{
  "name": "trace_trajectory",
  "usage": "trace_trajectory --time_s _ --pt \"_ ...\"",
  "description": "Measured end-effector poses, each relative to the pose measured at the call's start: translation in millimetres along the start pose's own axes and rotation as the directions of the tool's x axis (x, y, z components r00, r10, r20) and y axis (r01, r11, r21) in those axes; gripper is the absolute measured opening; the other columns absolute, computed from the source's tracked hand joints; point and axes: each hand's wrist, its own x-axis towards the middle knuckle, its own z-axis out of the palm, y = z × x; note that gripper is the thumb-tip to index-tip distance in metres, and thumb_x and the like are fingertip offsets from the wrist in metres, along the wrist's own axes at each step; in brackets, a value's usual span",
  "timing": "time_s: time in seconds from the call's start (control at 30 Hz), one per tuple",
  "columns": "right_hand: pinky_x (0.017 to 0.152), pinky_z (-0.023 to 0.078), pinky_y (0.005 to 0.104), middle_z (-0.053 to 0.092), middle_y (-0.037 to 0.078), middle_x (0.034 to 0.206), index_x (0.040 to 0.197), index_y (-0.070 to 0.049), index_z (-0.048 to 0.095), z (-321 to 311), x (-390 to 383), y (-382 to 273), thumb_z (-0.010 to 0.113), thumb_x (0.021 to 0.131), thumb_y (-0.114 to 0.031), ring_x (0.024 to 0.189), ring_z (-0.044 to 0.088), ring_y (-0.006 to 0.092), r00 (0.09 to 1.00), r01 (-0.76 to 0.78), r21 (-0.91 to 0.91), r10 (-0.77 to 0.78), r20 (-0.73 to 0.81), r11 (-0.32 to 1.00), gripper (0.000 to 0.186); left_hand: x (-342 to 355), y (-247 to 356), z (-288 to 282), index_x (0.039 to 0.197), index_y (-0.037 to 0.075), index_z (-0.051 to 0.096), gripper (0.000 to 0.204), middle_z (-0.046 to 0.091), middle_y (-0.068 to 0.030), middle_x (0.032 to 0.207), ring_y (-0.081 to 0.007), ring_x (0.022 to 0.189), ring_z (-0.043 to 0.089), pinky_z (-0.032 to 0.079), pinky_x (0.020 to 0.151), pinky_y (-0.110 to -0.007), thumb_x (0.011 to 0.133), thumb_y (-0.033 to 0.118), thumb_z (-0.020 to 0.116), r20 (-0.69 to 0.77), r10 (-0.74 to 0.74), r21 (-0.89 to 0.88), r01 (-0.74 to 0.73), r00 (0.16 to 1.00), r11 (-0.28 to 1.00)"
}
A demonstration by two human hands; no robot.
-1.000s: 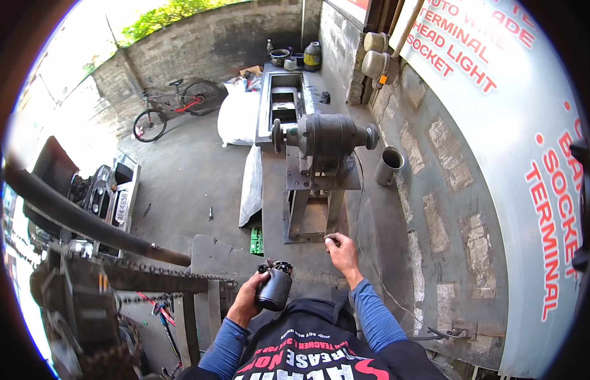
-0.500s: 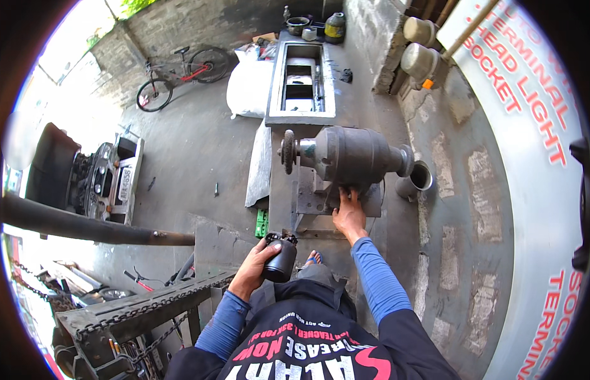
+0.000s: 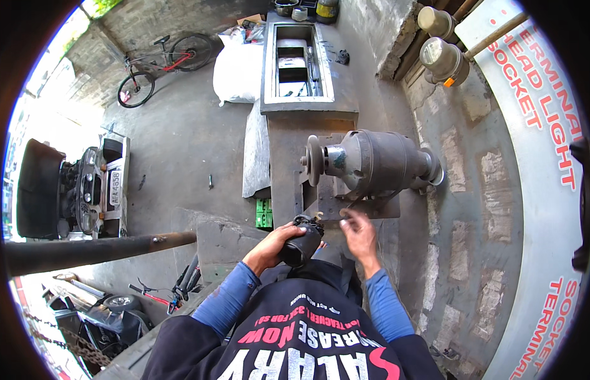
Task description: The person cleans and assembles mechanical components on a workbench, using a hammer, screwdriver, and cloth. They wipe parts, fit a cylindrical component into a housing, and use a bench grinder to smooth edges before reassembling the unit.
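My left hand is wrapped round a black cylindrical motor housing, held in front of my waist. The housing's far end is rough and dark, with small parts showing. My right hand is raised near the front of the grinder's base plate, fingers bent but apart, holding nothing I can see. Just beyond both hands stands a grey bench grinder on a pedestal. A round wheel sits on its left shaft end, and its edge looks smooth and smeared.
A stone-coloured counter with a framed opening stands behind the grinder. White sacks and a bicycle are at the far left. A thick metal pipe juts in from the left. A block wall runs along the right.
My right hand has come away from under the grinder, back toward me. My left hand has brought the motor housing rightward and slightly up. The wheel's rough rim now looks smooth. The view has shifted.
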Motion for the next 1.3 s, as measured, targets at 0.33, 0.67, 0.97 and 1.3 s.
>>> trace_trajectory --time_s 0.33,0.67,0.97,1.3 --pt "0.097 0.052 0.0269 0.075 0.007 0.118 0.126 0.002 0.076 64.1 20.5 -30.5 0.07 0.105 -0.013 0.108 0.068 0.013 0.981 -0.142 0.519 0.049 0.188 0.843 0.027 38.9 9.4 -33.3 0.125 -0.001 0.065 0.042 0.075 -0.014 0.104 -0.0218 0.086 0.075 0.063 0.076 -0.036 0.099 0.031 0.07 -0.025 -0.315 -0.066 0.312 0.949 0.948" --pt "0.077 0.057 0.0287 0.077 0.006 0.096 0.11 0.005 0.077 82.4 41.4 -34.8 0.068 0.106 -0.023 0.082 0.072 0.0133 0.974 -0.222 0.477 0.218 0.064 0.85 0.03 56.4 15.9 -34.8 0.128 -0.001 0.061 0.045 0.075 -0.0173 0.106 -0.0259 0.086 0.076 0.064 0.075 -0.041 0.1 0.033 0.067 -0.061 -0.242 -0.023 0.241 0.968 0.97" --pt "0.067 0.055 0.0299 0.075 0.008 0.086 0.1 0.008 0.078 87.8 54.4 -49.3 0.078 0.099 -0.015 0.072 0.071 0.0154 0.948 -0.247 0.554 0.317 -0.033 0.795 0.023 56.2 33.8 -27.9 0.124 0.001 0.06 0.041 0.074 -0.0168 0.099 -0.0275 0.076 0.075 0.064 0.065 -0.043 0.101 0.034 0.063 0.019 -0.233 -0.107 0.234 0.972 0.966" --pt "0.066 0.053 0.0294 0.075 0.007 0.084 0.1 0.008 0.078 89.7 58.8 -57.3 0.078 0.098 -0.012 0.07 0.068 0.0148 0.929 -0.259 0.547 0.36 -0.085 0.796 0.02 62.4 33.7 -31.8 0.123 0.003 0.062 0.037 0.074 -0.0159 0.099 -0.0266 0.076 0.075 0.064 0.066 -0.042 0.099 0.032 0.065 0.016 -0.239 -0.144 0.239 0.971 0.96"
